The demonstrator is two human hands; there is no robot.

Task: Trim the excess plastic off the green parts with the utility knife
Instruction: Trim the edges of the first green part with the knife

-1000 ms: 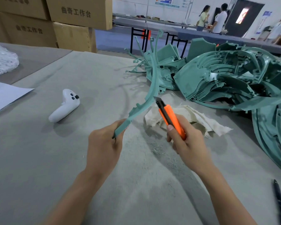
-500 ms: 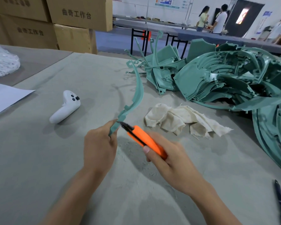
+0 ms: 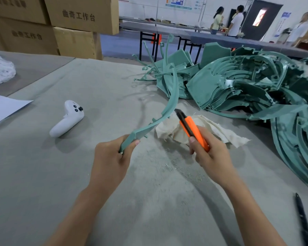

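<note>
over grey felt table [image 3: 43,174], left hand [image 3: 110,160] grips curved green part [image 3: 167,110], right hand [image 3: 212,157] clasps orange utility knife [image 3: 192,128] just beside it.

Controller [image 3: 68,118] lies left of cloth [image 3: 219,128]; parts pile [image 3: 247,89] behind.

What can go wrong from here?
1. The left hand holds the strip by one end only, in mid-air; it may flex under the knife, spoiling the cut.
2. If the right hand strokes down the strip, a slip could bring the blade to the left thumb.
</note>
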